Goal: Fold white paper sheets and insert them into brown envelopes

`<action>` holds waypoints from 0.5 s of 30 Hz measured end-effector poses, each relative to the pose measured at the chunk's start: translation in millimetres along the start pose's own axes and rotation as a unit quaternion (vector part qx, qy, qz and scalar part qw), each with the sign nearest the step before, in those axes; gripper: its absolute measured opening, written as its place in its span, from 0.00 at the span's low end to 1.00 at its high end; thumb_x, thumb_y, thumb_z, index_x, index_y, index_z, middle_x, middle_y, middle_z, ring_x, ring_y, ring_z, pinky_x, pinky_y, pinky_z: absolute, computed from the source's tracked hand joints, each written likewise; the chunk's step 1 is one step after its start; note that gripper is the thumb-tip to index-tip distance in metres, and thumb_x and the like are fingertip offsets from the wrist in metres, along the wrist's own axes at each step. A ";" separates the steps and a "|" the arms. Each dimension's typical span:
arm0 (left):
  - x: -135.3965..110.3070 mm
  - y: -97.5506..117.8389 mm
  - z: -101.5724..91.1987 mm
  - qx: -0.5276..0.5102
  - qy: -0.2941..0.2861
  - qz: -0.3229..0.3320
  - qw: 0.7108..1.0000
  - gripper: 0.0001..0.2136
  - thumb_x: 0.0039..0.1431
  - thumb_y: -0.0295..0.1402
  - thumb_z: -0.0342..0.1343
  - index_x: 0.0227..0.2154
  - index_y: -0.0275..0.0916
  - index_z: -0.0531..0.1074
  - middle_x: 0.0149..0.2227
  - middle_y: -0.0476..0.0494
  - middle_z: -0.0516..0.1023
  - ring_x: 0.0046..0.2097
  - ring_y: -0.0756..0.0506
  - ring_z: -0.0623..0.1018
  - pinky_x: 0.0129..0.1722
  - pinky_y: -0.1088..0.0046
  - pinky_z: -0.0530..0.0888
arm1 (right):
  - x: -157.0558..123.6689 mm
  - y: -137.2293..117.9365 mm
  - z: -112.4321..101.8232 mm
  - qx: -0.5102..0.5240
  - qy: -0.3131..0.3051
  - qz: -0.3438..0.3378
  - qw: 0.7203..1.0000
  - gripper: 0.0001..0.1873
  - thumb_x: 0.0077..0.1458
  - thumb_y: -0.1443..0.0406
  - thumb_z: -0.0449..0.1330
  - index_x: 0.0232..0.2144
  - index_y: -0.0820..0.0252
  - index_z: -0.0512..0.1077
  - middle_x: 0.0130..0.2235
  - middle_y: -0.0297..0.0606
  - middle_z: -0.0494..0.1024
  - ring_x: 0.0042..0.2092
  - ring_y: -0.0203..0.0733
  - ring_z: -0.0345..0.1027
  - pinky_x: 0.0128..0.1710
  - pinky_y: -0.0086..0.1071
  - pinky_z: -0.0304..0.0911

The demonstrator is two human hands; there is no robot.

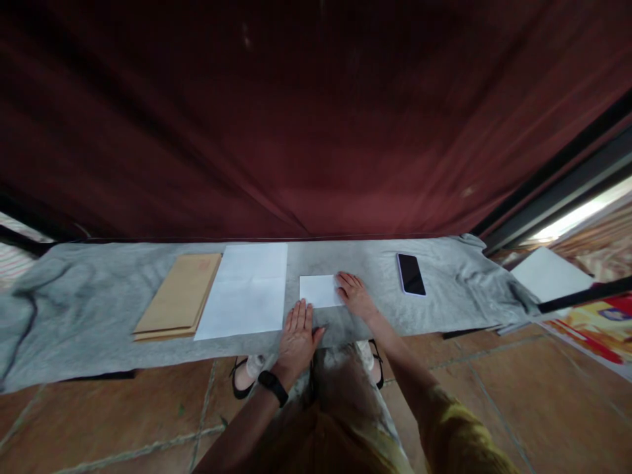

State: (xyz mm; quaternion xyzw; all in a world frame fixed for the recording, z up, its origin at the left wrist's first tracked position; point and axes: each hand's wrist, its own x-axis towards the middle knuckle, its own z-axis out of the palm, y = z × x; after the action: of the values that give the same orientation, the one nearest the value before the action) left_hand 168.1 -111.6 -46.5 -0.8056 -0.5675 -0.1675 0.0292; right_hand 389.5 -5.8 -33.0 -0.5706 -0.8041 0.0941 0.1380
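Observation:
A small white rectangle of paper (318, 291), which looks folded, lies flat on the grey cloth. My left hand (297, 336) rests flat by its lower left corner, fingers stretched out and thumb apart, with the fingertips at the paper's edge. On the paper's right edge lies my right hand (356, 296), its fingers extended and pressed down. To the left is a stack of larger white sheets (247, 289) with a crease across the middle. Beyond those sit brown envelopes (180, 293), one on top of another.
A phone (411, 274) lies dark-screened on the right of the cloth-covered bench (459, 283). Behind it hangs a dark red curtain (316, 131). Metal frame bars (567, 174) run along the right side. White board and colourful packaging (600, 322) are at the far right.

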 end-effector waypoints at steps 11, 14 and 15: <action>-1.5 -4.9 1.0 -0.037 0.007 0.005 0.999 0.30 0.69 0.43 0.47 0.67 0.30 0.55 0.69 0.27 0.58 0.70 0.34 0.58 0.65 0.50 0.65 | 54.1 -0.6 -23.9 0.121 -0.066 0.107 0.985 0.15 0.51 0.72 0.60 0.41 0.57 0.79 0.48 0.44 0.80 0.56 0.48 0.68 0.60 0.38 0.60; -1.1 -5.3 -1.2 -0.071 0.016 -0.005 0.997 0.30 0.69 0.42 0.47 0.68 0.32 0.52 0.70 0.28 0.56 0.71 0.34 0.57 0.65 0.49 0.65 | 46.6 6.3 -24.1 0.214 -0.050 0.135 0.966 0.08 0.51 0.71 0.60 0.32 0.56 0.78 0.37 0.39 0.81 0.47 0.45 0.74 0.53 0.36 0.67; -0.8 -4.6 -2.2 -0.083 0.023 -0.012 0.996 0.30 0.70 0.42 0.46 0.69 0.33 0.51 0.70 0.28 0.55 0.71 0.34 0.56 0.65 0.48 0.64 | 41.5 8.4 -24.2 0.250 -0.043 0.150 0.955 0.06 0.52 0.69 0.60 0.31 0.57 0.77 0.34 0.37 0.81 0.42 0.44 0.75 0.48 0.36 0.70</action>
State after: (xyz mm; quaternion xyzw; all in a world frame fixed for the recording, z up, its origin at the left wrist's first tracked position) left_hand 163.0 -111.2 -45.3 -0.7943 -0.5606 -0.2327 -0.0267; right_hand 392.0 36.0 -8.1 -0.6270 -0.6652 0.3366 0.2259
